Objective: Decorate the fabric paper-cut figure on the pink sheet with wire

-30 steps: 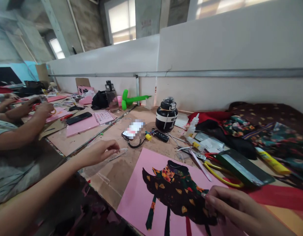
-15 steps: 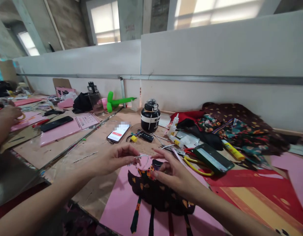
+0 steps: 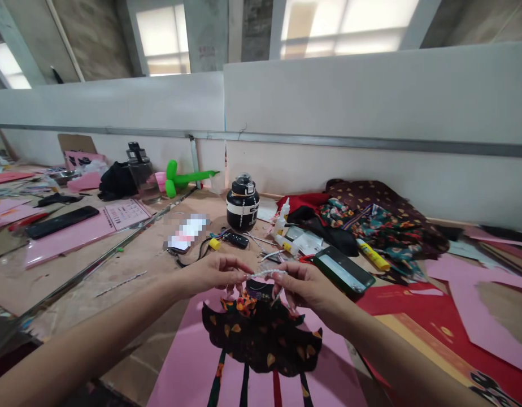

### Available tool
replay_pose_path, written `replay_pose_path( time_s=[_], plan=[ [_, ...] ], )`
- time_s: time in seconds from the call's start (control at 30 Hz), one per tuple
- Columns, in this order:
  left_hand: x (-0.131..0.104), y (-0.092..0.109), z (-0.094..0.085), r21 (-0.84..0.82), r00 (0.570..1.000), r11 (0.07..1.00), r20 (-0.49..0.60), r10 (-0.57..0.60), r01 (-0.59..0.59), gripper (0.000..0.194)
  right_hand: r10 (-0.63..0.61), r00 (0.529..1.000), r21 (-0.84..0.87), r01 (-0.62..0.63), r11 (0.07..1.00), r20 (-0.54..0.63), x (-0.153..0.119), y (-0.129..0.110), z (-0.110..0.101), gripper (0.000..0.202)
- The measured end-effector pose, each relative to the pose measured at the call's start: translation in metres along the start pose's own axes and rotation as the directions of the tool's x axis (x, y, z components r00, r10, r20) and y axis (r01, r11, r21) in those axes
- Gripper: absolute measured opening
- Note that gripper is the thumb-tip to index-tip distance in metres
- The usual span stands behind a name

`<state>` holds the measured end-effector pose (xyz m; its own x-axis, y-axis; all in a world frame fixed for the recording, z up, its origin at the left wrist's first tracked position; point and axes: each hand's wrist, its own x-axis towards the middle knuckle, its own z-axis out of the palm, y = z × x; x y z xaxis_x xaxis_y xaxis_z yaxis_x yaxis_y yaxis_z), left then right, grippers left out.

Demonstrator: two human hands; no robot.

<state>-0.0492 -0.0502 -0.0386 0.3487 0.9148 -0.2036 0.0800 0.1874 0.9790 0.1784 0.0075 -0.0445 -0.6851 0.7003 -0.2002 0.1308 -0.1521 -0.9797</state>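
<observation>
A thin white-grey twisted cord [image 3: 266, 273] stretches between my two hands above a pink sheet [image 3: 180, 362]. My left hand [image 3: 225, 274] pinches its left part between thumb and fingers. Its right part is pinched by my right hand [image 3: 301, 282], and a loose end hangs below those fingers. Just beneath lies a dark brown cloth cutout [image 3: 261, 339] with gold leaf shapes and a scalloped edge, flat on the sheet. Orange-flowered cloth [image 3: 245, 304] sits at its top. Narrow cloth strips [image 3: 277, 390] run down from its lower edge.
Beyond my hands are a phone [image 3: 187, 233], keys with a black fob [image 3: 235, 239] and a black jar-shaped bottle [image 3: 243, 206]. To the right lie glue bottles [image 3: 282, 217], a glue stick [image 3: 373, 255], a dark green case [image 3: 344, 271], piled fabric [image 3: 379, 215] and red paper [image 3: 396, 302].
My right hand has come in and now grips the cord, which is drawn out between both hands. The view has swung right, and the other person's hands at the left have left it.
</observation>
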Motion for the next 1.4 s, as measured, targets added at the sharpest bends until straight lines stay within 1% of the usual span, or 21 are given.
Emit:
replay_pose_path(
  time_s=[0.07,0.13,0.27,0.37,0.47,0.57,0.67,0.8,0.9,0.97,1.03,1.07,1.1,1.17,1.23,1.3,1.37,1.4],
  plan=[
    [0.004,-0.001,-0.001,-0.047,0.998,0.997,0.011,-0.063,0.064,0.030,-0.011,0.999,0.039,0.012,0.999,-0.032,0.000,-0.002,-0.006,0.034],
    [0.008,-0.002,-0.001,-0.089,0.997,0.993,0.013,-0.082,0.082,0.027,-0.016,0.999,0.056,0.018,0.998,-0.045,0.000,-0.003,-0.012,0.032],
    [0.015,-0.010,-0.002,-0.200,0.997,0.978,0.057,-0.047,0.058,0.025,0.006,1.000,0.056,-0.004,0.998,-0.029,0.002,-0.002,-0.021,0.029],
    [0.016,-0.017,0.003,-0.299,0.996,0.952,0.085,-0.033,0.057,0.026,0.032,0.999,0.069,-0.031,0.997,-0.024,0.002,0.001,-0.022,0.030],
    [0.015,-0.020,0.010,-0.353,0.996,0.932,0.052,-0.071,0.085,0.030,0.055,0.998,0.083,-0.054,0.995,-0.008,0.002,0.002,-0.020,0.031],
    [0.013,-0.021,0.016,-0.369,0.993,0.923,0.005,-0.116,0.109,0.035,0.060,0.998,0.104,-0.060,0.993,-0.005,0.001,0.001,-0.017,0.031],
    [0.012,-0.023,0.014,-0.350,0.992,0.931,-0.036,-0.121,0.101,0.037,0.056,0.998,0.100,-0.057,0.993,0.021,0.000,-0.001,-0.018,0.029],
    [0.013,-0.025,0.002,-0.282,0.990,0.959,-0.123,-0.066,0.029,0.038,0.058,0.995,0.066,-0.063,0.996,0.078,-0.001,-0.003,-0.025,0.022],
    [0.013,-0.025,-0.003,-0.230,0.982,0.973,-0.187,-0.042,-0.002,0.037,0.081,0.992,0.139,-0.094,0.986,0.099,-0.001,-0.003,-0.031,0.024],
    [0.012,-0.023,0.000,-0.155,0.973,0.987,-0.232,-0.006,-0.031,0.034,0.135,0.984,0.210,-0.158,0.965,0.120,0.000,-0.003,-0.031,0.029],
    [0.010,-0.019,0.008,-0.011,0.956,0.997,-0.284,0.075,-0.082,0.033,0.176,0.970,0.254,-0.214,0.943,0.165,0.000,-0.003,-0.029,0.033],
    [0.009,-0.017,0.012,0.076,0.948,0.991,-0.292,0.127,-0.110,0.034,0.184,0.965,0.259,-0.230,0.938,0.187,-0.001,-0.003,-0.027,0.035],
    [0.007,-0.014,0.018,0.161,0.944,0.977,-0.279,0.179,-0.138,0.036,0.191,0.959,0.257,-0.242,0.935,0.207,-0.002,-0.003,-0.025,0.036],
    [0.005,-0.009,0.028,0.288,0.947,0.939,-0.199,0.250,-0.187,0.042,0.197,0.952,0.246,-0.254,0.935,0.232,-0.004,-0.004,-0.019,0.037],
    [0.005,-0.005,0.038,0.369,0.963,0.909,-0.102,0.249,-0.195,0.043,0.195,0.952,0.234,-0.250,0.939,0.237,-0.008,-0.005,-0.013,0.039],
    [0.005,-0.003,0.044,0.449,0.974,0.872,-0.016,0.225,-0.194,0.034,0.171,0.958,0.221,-0.222,0.950,0.230,-0.011,-0.008,-0.008,0.044],
    [0.006,-0.005,0.047,0.517,0.974,0.830,0.032,0.226,-0.209,0.026,0.155,0.966,0.188,-0.195,0.963,0.207,-0.013,-0.010,-0.005,0.048],
    [0.007,-0.006,0.047,0.537,0.974,0.817,0.037,0.224,-0.209,0.027,0.146,0.972,0.162,-0.177,0.971,0.185,-0.014,-0.011,-0.005,0.050]
  ],
)
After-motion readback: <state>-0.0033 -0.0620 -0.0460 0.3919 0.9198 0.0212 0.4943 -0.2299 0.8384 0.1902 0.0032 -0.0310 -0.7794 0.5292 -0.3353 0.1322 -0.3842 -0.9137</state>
